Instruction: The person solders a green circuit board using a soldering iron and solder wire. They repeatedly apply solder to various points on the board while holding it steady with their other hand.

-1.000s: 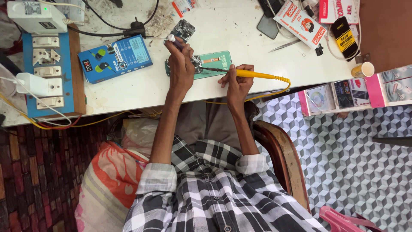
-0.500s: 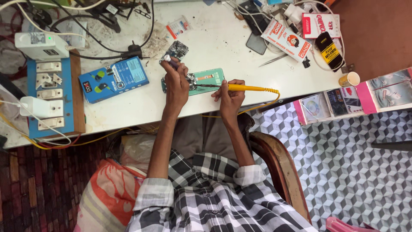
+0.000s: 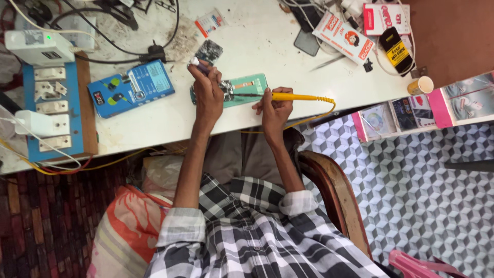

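Head view, looking straight down: a seated person in a checked shirt works at a white tabletop (image 3: pixel 267 46) strewn with cables and small packets. The right hand (image 3: pixel 275 105) is closed around the yellow soldering iron (image 3: pixel 296 97), its dark tip reaching left to a small circuit board (image 3: pixel 226 88) that lies on a green mat (image 3: pixel 247 87) near the tabletop's front edge. The left hand (image 3: pixel 208 92) rests just beside the board, fingers closed on a thin white-tipped tool (image 3: pixel 198 64) that points away from the body. A blue box (image 3: pixel 131 87) sits to the left, well apart from the board, with a blue switchboard (image 3: pixel 49 110) and white plugs farther left; a small paper cup (image 3: pixel 421 85) stands near the right edge.

The likeliest trouble lies with the iron's yellow cord (image 3: pixel 314 116), which loops off the front edge toward the lap: a snag on the chair arm (image 3: pixel 334 190) could jerk the tip across the board or onto the left fingers, which sit very near it. The board appears unclamped, so pressure from the tip could also slide it along the mat.
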